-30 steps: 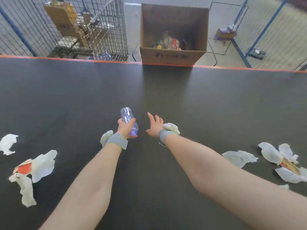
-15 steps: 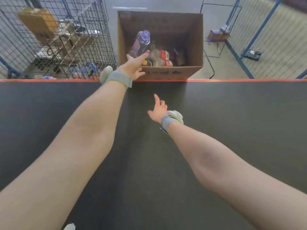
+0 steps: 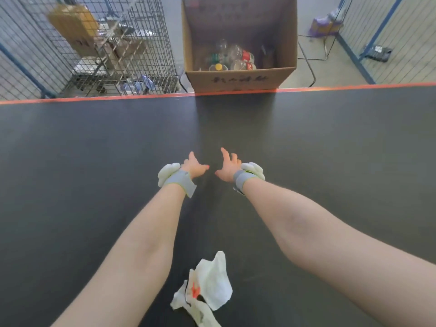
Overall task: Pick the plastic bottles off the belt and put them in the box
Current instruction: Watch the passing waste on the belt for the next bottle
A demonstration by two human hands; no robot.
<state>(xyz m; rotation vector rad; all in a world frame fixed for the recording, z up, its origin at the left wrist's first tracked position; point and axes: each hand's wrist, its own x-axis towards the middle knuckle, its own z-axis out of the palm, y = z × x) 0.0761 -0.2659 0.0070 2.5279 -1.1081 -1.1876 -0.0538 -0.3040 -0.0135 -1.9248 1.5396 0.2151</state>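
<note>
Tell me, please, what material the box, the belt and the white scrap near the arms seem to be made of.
The box looks like brown corrugated cardboard: matte, folded walls, handwriting on its front. The belt seems to be dark rubber or a similar synthetic, matte and even, with an orange edge. The white scrap looks like thin crumpled paper or plastic film; the creases fit both, so I cannot tell which.

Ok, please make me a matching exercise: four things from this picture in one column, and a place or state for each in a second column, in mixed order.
Column one:
1. left hand
2. cardboard box
3. crumpled wrapper
4. wire cage

Column two:
a. lying on the belt between the forearms
b. open, holding nothing, above the belt
c. past the belt's far edge, bottles inside
d. on the floor, left of the box

Pairs: 1-b, 2-c, 3-a, 4-d
</note>
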